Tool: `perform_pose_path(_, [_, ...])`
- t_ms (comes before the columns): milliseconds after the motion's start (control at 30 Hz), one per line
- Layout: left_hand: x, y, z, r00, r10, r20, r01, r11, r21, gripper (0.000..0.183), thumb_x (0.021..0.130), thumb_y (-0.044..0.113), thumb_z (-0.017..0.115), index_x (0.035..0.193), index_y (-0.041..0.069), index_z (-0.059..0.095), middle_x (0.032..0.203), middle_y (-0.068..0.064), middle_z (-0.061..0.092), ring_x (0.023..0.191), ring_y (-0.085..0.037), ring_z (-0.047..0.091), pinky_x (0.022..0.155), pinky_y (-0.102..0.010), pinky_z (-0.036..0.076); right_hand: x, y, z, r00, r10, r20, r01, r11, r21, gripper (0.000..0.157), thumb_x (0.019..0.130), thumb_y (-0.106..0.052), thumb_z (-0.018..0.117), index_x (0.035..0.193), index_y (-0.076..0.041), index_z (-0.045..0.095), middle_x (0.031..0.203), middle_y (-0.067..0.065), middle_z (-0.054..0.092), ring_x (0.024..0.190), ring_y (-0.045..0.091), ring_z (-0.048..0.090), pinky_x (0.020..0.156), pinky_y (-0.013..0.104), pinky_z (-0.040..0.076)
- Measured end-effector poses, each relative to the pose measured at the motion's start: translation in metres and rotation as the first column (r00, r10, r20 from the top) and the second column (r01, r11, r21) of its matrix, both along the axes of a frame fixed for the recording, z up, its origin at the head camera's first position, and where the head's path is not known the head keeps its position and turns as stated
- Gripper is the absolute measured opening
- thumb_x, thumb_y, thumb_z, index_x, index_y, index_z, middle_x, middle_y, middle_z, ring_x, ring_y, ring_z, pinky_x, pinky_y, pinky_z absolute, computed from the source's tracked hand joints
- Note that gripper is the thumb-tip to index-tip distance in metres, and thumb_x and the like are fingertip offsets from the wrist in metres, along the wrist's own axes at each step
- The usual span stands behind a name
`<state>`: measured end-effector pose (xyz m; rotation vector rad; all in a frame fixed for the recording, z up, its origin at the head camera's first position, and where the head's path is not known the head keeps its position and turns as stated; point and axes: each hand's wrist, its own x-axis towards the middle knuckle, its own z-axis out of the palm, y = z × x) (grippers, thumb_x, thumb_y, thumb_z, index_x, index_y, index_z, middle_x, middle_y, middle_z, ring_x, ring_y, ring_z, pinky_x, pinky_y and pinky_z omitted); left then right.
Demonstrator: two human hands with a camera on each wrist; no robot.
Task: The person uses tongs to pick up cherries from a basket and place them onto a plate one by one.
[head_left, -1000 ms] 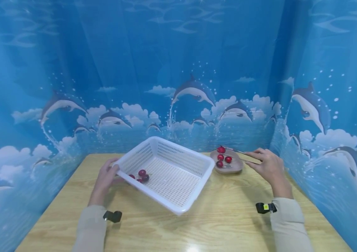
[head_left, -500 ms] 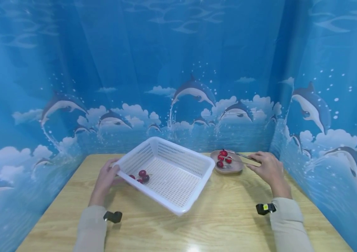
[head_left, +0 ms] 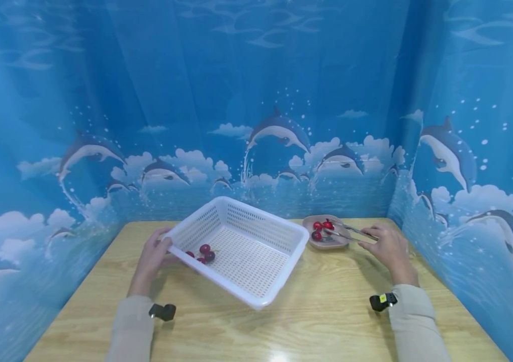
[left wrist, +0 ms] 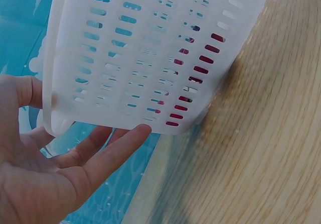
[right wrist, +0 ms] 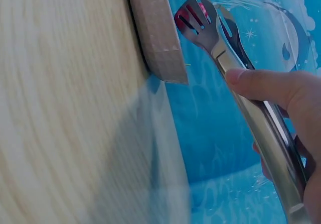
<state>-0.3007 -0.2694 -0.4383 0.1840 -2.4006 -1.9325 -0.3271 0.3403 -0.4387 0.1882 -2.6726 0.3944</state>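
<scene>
My left hand point(head_left: 153, 254) grips the left corner of a white perforated plastic basket point(head_left: 279, 225), thumb point(left wrist: 30, 91) over the rim and fingers beneath. The basket is tilted, and several cherries point(head_left: 204, 249) lie gathered in its left end. My right hand point(head_left: 390, 247) holds metal tongs point(head_left: 357, 230) pointing left. Their slotted heads point(right wrist: 198, 23) are around a red cherry, low over a small pinkish-brown dish point(head_left: 339, 242). Other cherries point(head_left: 317, 235) sit in that dish. In the right wrist view the dish point(right wrist: 158, 38) shows from its side.
Both containers are at the back half of a light wooden table point(head_left: 311, 311). Close behind the table edge hangs a blue curtain point(head_left: 256, 171) printed with dolphins, which also encloses the left and right sides.
My right hand has lowered the tongs and the cherry between them into the dish, shifting slightly right. The left hand and basket have stayed in place.
</scene>
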Motion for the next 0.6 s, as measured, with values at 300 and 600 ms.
perform_pose_path(300, [0.0006, 0.0018, 0.0026, 1.000, 0.006, 0.002, -0.006, 1.000, 0.003, 0.056, 0.106, 0.021, 0.038, 0.161, 0.012, 0.031, 0.152, -0.030, 0.043, 0.134, -0.043, 0.052, 0.107, -0.054, 0.058, -0.0038, 0.0021, -0.0071, 0.999, -0.026, 0.036, 0.027, 0.999, -0.019, 0.038, 0.083, -0.030, 0.084, 0.116, -0.012, 0.078, 0.116, 0.019, 0.073, 0.089, 0.038, 0.068, 0.047, 0.030, 0.039])
perform_pose_path(600, [0.0010, 0.0006, 0.0018, 1.000, -0.002, 0.009, 0.002, 1.000, 0.005, 0.056, 0.107, 0.019, 0.037, 0.161, 0.010, 0.030, 0.152, -0.031, 0.042, 0.134, -0.044, 0.052, 0.107, -0.055, 0.058, -0.0056, -0.0015, -0.0098, 1.000, -0.006, 0.029, 0.006, 1.000, -0.024, 0.037, 0.081, -0.027, 0.085, 0.113, -0.009, 0.079, 0.101, 0.013, 0.072, 0.075, 0.026, 0.063, 0.045, 0.027, 0.035])
